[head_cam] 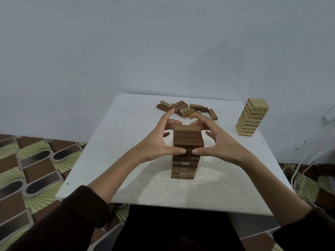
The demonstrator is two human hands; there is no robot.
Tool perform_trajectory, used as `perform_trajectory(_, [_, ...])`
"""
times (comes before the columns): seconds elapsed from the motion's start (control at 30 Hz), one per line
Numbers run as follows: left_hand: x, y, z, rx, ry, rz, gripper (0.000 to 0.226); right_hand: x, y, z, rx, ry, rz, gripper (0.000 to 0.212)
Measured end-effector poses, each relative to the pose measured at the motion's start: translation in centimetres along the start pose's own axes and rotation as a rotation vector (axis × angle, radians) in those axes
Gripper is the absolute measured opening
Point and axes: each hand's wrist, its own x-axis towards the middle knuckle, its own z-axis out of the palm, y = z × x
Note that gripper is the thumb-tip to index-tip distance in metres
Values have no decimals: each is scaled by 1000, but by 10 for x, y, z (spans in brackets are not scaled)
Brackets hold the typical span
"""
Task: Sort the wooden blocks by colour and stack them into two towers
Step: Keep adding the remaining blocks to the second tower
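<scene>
Squarely in the middle of the white bench (126, 142) stood the dark tower (184, 165), a stack of brown blocks many layers high, with a few paler block ends showing in its lower rows. A person cupped its upper layers from both sides. The left hand (161, 140) closed in from 9 o'clock and the right hand (217, 142) from 3 o'clock. Each grip was wide but curled: the two thumbs (181, 151) pressed the near face of the tower, tips almost meeting, while the fingers (174, 122) bent round toward the top block on the far side. The left index finger stood raised, clear of the wood.

At 12 o'clock from the tower, near the far edge of the bench, lay the loose blocks (186, 109), a jumble of brown and pale pieces lying flat and overlapping. At 2 o'clock, by the far right corner and well apart from both hands, the light tower (252, 117) stood upright with dark markings on its sides.

Dark sleeves (68, 220) covered both forearms. A pale wall (163, 42) rose behind the bench, a patterned floor (36, 169) spread at 9 o'clock, and a white cord (301, 189) looped on the floor at 3 o'clock.
</scene>
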Motion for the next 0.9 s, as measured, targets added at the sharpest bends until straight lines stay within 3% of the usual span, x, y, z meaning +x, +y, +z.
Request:
perform_trajectory(0.67, [0, -2, 7, 50, 45, 0, 106, 2, -2, 6, -30, 26, -10, 88])
perform_trajectory(0.9, [-9, 1, 8, -111, 27, -25, 98, -7, -5, 11, 79, 13, 70, 105])
